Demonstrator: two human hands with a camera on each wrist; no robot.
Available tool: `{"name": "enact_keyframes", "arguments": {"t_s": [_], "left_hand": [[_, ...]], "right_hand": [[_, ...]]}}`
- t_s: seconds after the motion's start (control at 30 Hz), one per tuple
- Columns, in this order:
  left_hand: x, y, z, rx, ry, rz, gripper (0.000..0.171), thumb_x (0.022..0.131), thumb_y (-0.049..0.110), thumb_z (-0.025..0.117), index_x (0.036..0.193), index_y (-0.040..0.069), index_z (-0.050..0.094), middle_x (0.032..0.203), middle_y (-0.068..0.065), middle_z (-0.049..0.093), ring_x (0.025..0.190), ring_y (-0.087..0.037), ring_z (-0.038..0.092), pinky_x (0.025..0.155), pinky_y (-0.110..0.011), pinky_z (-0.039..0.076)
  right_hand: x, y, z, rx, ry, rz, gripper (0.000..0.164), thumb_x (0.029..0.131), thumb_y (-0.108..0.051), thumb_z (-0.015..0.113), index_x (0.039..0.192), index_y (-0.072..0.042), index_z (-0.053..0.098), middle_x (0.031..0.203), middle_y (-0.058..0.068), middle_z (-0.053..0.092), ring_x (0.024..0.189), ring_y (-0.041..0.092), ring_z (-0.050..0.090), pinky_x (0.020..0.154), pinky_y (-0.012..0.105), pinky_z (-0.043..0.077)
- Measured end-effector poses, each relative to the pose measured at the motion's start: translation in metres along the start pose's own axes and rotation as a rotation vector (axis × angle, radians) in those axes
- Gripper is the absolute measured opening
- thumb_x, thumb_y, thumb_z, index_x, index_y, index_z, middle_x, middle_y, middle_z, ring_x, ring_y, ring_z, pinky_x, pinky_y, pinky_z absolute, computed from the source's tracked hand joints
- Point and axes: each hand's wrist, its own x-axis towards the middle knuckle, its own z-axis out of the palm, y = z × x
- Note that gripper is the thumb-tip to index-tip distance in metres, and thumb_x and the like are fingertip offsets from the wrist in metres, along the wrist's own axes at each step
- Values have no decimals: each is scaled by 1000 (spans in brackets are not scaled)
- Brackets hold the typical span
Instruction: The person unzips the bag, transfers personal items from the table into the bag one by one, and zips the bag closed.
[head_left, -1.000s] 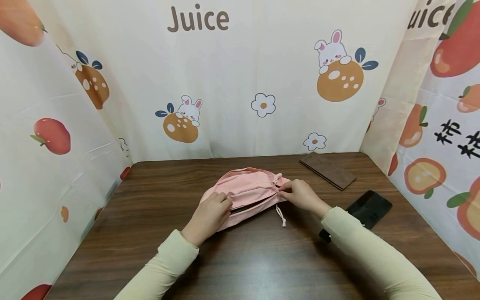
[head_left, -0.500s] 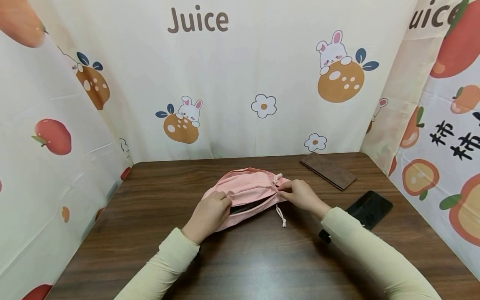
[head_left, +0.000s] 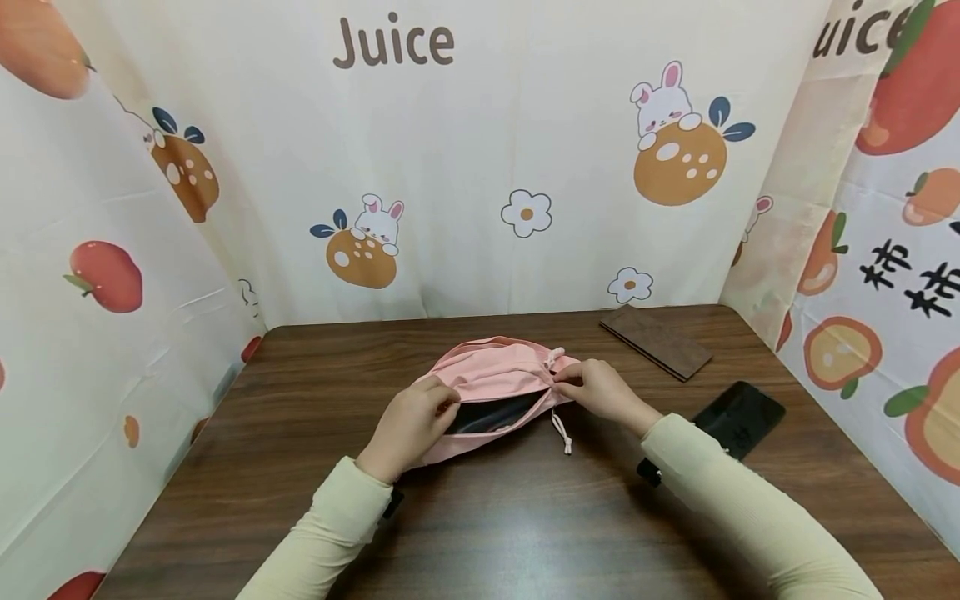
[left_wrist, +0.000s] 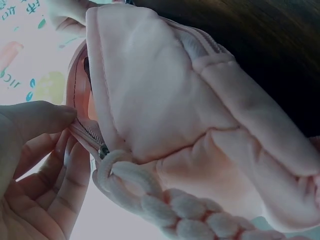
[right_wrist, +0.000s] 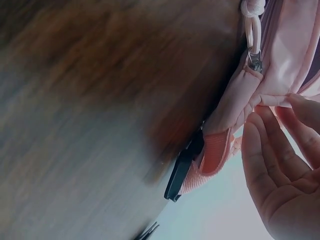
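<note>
A pink waist bag (head_left: 491,371) lies on the table, its front zipper gaping over a dark interior. At its left end, my left hand (head_left: 408,423) pinches the zipper's fabric edge between thumb and fingers; the left wrist view shows the zipper slider (left_wrist: 103,151) and a thick braided cord pull (left_wrist: 185,207) beside that hand (left_wrist: 40,160). My right hand (head_left: 606,392) pinches the bag's right end near a white cord. In the right wrist view, a black buckle (right_wrist: 184,167) hangs on ribbed webbing near the right hand (right_wrist: 285,170).
A flat black phone-like slab (head_left: 742,417) lies right of the bag, partly hidden by the right sleeve (head_left: 720,483). Behind it rests a brown folded panel (head_left: 656,342). Printed curtains (head_left: 465,150) stand along the table's back and sides.
The left hand has shifted left along the bag, and the narrow slit of the zipper has become a wide dark opening. My right hand holds its place at the right end.
</note>
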Motion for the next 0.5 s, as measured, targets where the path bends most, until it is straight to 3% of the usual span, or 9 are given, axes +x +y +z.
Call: {"name": "enact_keyframes", "arguments": {"t_s": [0.27, 0.5], "left_hand": [[-1, 0, 2, -22, 31, 4, 7, 81, 6, 75, 81, 13, 72, 80, 2, 62, 70, -9, 56, 63, -26, 51], [-1, 2, 2, -27, 25, -3, 8, 81, 6, 75, 81, 13, 72, 80, 3, 62, 69, -8, 55, 62, -25, 50]], "right_hand": [[1, 9, -16, -13, 70, 36, 18, 91, -20, 68, 102, -7, 76, 95, 6, 75, 85, 18, 63, 77, 37, 49], [2, 34, -51, -8, 103, 174, 30, 97, -27, 61, 115, -5, 70, 109, 15, 72, 91, 26, 65, 76, 40, 50]]}}
